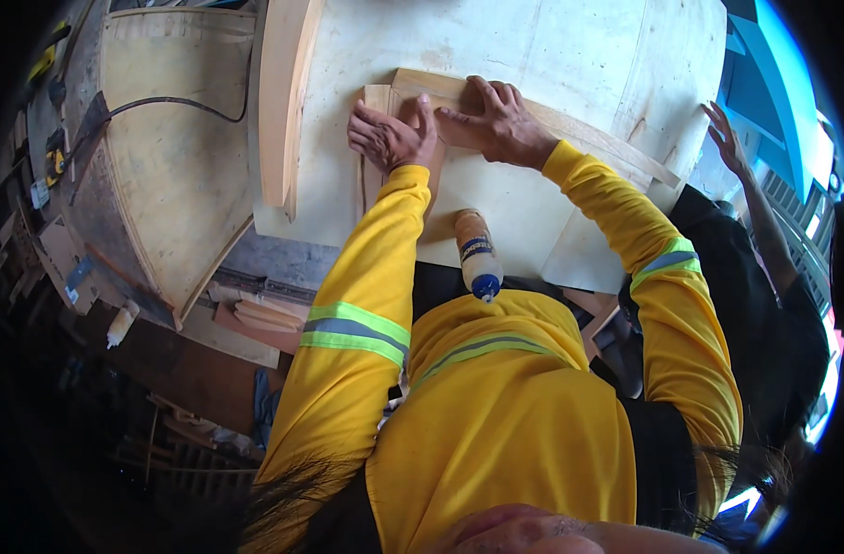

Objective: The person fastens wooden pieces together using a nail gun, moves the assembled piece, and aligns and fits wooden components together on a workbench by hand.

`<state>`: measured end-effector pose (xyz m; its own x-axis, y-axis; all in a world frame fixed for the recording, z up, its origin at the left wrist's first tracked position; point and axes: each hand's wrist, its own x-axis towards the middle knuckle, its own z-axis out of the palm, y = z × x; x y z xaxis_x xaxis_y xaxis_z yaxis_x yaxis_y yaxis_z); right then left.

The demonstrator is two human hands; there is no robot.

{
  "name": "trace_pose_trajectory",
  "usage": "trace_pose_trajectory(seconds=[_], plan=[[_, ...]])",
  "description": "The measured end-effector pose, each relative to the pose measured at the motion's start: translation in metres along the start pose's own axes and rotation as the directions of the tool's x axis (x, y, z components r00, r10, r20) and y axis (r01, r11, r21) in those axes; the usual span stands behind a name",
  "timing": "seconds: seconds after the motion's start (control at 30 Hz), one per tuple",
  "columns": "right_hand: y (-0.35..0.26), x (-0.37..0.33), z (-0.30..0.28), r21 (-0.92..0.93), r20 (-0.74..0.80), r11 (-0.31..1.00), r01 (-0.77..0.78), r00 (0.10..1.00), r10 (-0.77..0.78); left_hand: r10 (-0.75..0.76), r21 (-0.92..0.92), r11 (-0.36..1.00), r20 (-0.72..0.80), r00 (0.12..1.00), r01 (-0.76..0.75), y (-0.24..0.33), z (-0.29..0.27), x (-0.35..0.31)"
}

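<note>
Broad pale tabletop [523, 208] around wooden boards [440, 90], left grip [392, 137] and right grip [503, 122] spread against their edges

Under the fingers [508, 98] is a big, pale table [579, 46]. Left of them is another wide wooden top [177, 74]. Far right of them are a bright blue sheet [780, 88], grey bars [800, 226] and white light [820, 411]. Low on their left, it is dark.
</note>
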<state>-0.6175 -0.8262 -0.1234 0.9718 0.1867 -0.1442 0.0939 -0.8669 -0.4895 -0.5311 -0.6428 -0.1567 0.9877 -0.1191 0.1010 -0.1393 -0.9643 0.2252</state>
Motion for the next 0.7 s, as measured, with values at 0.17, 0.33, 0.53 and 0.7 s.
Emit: trace_pose_trajectory(seconds=[0.17,0.33,0.53,0.7], plan=[[-0.0003,0.0011,0.0036,0.006,-0.026,1.0,-0.004,1.0,0.004,-0.034,0.006,0.999,0.038,0.999,0.034,0.0023,0.001,0.0006],[-0.0022,-0.0001,0.0013,-0.015,0.007,1.0,-0.025,1.0,0.025,-0.02,0.004,1.0,-0.008,1.0,0.02,0.0,0.0043,-0.0006],[-0.0008,0.0006,0.0036,0.039,-0.001,0.999,-0.038,0.999,0.038,-0.02,-0.005,1.0,-0.026,0.999,0.019,0.0001,0.0052,-0.0001],[0.0016,-0.0006,0.0087,0.023,-0.05,1.0,-0.02,0.999,0.021,-0.025,0.015,1.0,-0.008,1.0,0.025,0.0001,0.0041,-0.0022]])
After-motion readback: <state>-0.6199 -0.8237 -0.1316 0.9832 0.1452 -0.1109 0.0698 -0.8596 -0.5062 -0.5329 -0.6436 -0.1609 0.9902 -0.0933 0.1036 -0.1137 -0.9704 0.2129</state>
